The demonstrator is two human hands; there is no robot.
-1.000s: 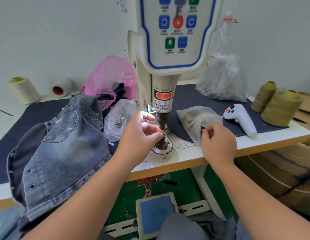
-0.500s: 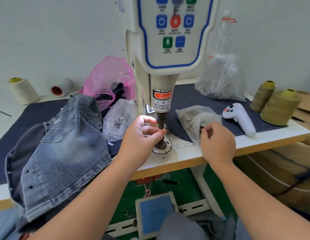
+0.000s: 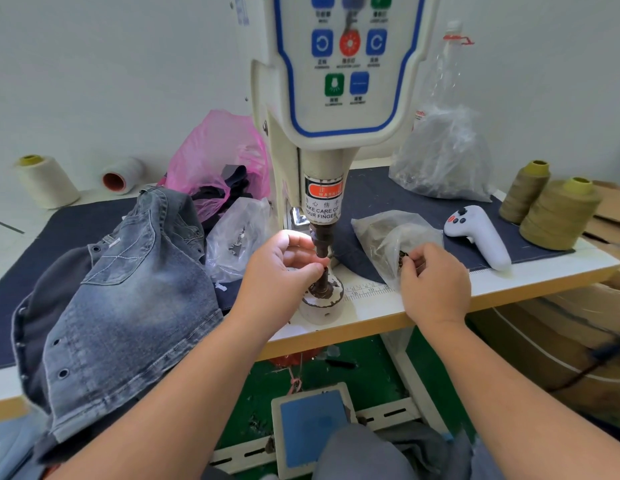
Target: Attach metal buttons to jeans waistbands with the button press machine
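Note:
The cream button press machine (image 3: pixel 329 98) stands at the table's middle, its dark upper punch (image 3: pixel 321 242) above the round lower die (image 3: pixel 323 292). My left hand (image 3: pixel 284 268) pinches a small dark part right at the gap between punch and die. My right hand (image 3: pixel 435 285) pinches a dark metal button (image 3: pixel 402 258) at the mouth of a clear plastic bag (image 3: pixel 388 237). Grey washed jeans (image 3: pixel 121 289) lie heaped on the left of the table, several buttons showing along the waistband.
A second clear bag (image 3: pixel 237 237) and a pink bag (image 3: pixel 218 150) sit left of the machine. A large clear bag (image 3: pixel 443 157), a white controller (image 3: pixel 480 233) and olive thread cones (image 3: pixel 558 213) are on the right. A blue foot pedal (image 3: pixel 312 431) is below the table.
My left hand has dropped slightly and its fingertips have closed in at the gap between punch and die. My right hand stays at the bag mouth.

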